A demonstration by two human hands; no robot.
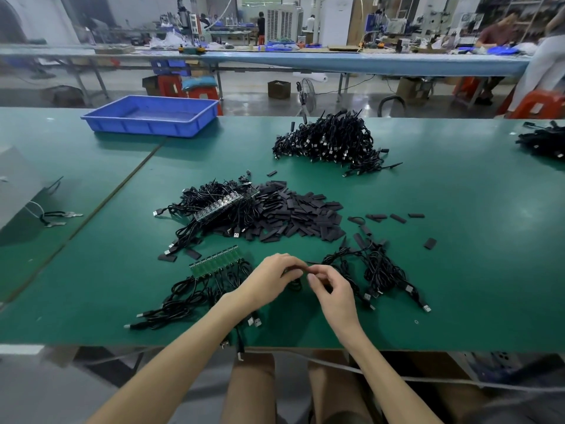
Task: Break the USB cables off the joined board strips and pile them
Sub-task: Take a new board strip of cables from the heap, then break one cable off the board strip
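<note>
A green joined board strip [215, 261] lies near the front of the green table [458, 209], its black USB cables [180, 301] trailing toward me. Just right of it, my left hand [272, 278] and my right hand [331, 287] meet, both pinching one small dark piece with a black cable on it. A small pile of separated cables [382, 270] lies right of my hands. Another board strip [226, 203] rests on a tangle of cables further back. A large cable pile [330, 140] sits at the far middle.
A heap of black flat sleeves [299, 215] lies mid-table, with loose ones scattered right. A blue plastic tray [151, 116] stands at the far left, a grey box [15, 185] at the left edge, more cables [544, 142] far right. People work at benches behind.
</note>
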